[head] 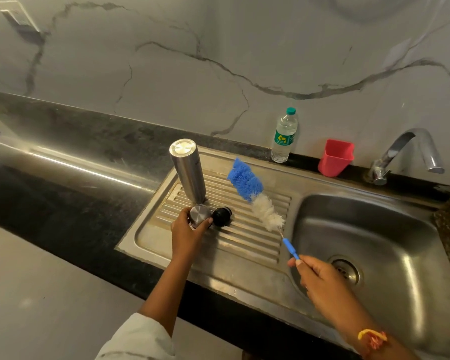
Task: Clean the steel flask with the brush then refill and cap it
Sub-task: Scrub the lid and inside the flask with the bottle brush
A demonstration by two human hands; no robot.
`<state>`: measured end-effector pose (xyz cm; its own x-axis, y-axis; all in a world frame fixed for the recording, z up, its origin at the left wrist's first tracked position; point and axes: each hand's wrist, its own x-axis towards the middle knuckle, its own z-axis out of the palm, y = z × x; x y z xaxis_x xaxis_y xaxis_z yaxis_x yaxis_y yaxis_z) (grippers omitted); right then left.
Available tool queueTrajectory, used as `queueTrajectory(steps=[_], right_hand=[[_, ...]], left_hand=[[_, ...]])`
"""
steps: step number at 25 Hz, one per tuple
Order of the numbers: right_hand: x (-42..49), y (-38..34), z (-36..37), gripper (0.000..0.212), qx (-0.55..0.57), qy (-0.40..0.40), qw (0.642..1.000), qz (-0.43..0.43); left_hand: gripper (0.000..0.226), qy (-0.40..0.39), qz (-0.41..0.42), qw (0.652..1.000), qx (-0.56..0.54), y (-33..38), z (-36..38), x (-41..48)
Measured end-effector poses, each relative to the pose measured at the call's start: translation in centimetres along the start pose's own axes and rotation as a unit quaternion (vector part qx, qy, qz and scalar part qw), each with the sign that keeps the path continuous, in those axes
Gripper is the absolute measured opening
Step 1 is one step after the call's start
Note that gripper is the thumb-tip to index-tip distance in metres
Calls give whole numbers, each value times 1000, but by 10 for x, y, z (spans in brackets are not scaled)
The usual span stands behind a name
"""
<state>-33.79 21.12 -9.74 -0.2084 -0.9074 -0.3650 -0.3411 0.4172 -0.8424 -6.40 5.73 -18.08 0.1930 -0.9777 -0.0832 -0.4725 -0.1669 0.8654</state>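
We see the steel flask (189, 172) standing on the ribbed drainboard (244, 245) left of the sink basin (374, 229), flat steel end up. At its foot our left hand (186, 235) grips the steel cap (199, 215), a black stopper (222, 216) beside it, while our right hand (320, 279) pinches the blue handle of the brush (246, 181), bristles over the ribs. Behind stand a water bottle (284, 136), a red cup (335, 157) and the tap (411, 149).

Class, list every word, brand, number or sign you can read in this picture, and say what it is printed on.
Water bottle, green label: a yellow logo; any print is too small and blurred to read.
Steel flask, steel cap, brush, red cup: no writing shows.
No text can be read anywhere in the picture.
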Motion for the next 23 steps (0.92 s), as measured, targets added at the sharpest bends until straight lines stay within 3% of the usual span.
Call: queueTrajectory(steps=[17, 21, 23], right_hand=[[-3, 7, 0, 23, -41, 17, 999, -4], [-3, 8, 0, 25, -21, 19, 1000, -6], [-3, 7, -1, 28, -6, 14, 1000, -9]], left_hand=[[52, -24, -17, 997, 70, -21, 4, 7], [92, 23, -13, 999, 40, -2, -8, 13], [100, 60, 1, 998, 9, 22, -16, 28]])
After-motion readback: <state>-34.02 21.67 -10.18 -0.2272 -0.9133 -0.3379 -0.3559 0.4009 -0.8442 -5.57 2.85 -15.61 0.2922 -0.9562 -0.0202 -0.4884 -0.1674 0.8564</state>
